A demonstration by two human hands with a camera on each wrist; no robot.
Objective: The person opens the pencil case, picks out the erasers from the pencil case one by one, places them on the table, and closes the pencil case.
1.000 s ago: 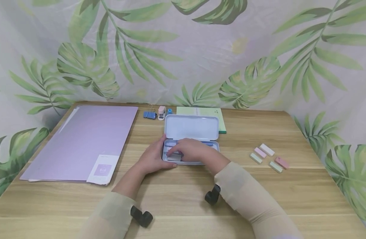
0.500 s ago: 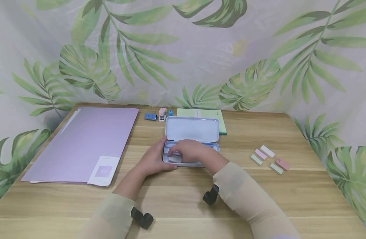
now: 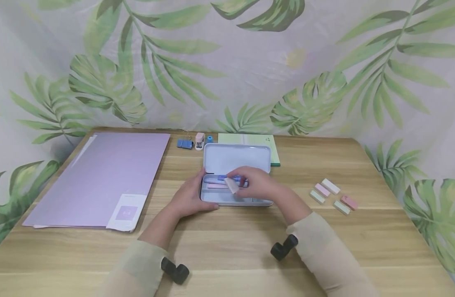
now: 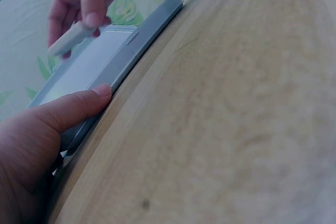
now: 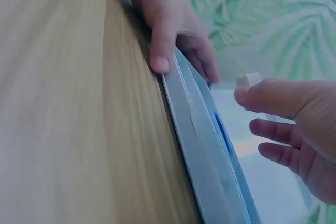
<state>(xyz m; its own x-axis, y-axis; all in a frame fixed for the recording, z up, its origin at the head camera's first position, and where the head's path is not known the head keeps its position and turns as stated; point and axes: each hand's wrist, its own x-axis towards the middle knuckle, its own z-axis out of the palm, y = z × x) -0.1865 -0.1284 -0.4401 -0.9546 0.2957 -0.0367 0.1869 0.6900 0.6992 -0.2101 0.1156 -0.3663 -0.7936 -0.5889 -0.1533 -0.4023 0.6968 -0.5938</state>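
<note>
A light blue pencil case (image 3: 237,158) stands with its lid raised in the head view. My left hand (image 3: 188,196) holds its left end, with the thumb along the front wall. Between the thumb and fingers of my right hand (image 3: 258,184) a white eraser (image 3: 232,185) is pinched, tilted above the case. The left wrist view also shows this eraser (image 4: 70,39), raised over the case. Blue pens (image 3: 227,178) and a pink pen (image 3: 217,186) lie in the rear compartment. The right hand hides part of the case's right side.
Several small erasers (image 3: 330,186) in white, pink and green lie at the right. A purple folder (image 3: 101,177) covers the left. Behind the case are a blue binder clip (image 3: 185,144), a pink stapler (image 3: 199,141) and a green notepad (image 3: 274,152).
My right hand has lifted the white eraser out of the front compartment and moved slightly right, uncovering the pens. The left hand stays on the pencil case.
</note>
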